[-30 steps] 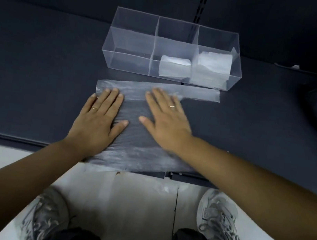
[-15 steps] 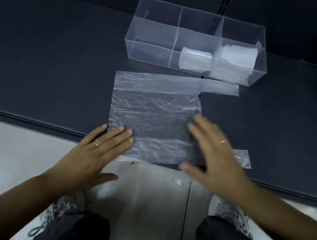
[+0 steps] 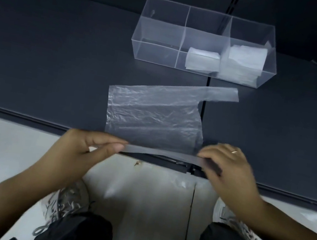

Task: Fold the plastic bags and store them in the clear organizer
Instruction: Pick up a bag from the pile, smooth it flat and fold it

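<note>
Pinching the near edge of the plastic bag point(image 3: 153, 119) at its left end with the left hand point(image 3: 87, 148), thumb pressed against curled fingers. Gripping the same edge at its right end with the right hand point(image 3: 228, 167), fingers curled over it. Raised slightly along that edge at the front lip of the dark desk point(image 3: 49, 62), flat on it elsewhere, one handle strip reaching toward the clear organizer point(image 3: 159, 37). Holding folded bags point(image 3: 202, 59) in its middle and right compartments.
</note>
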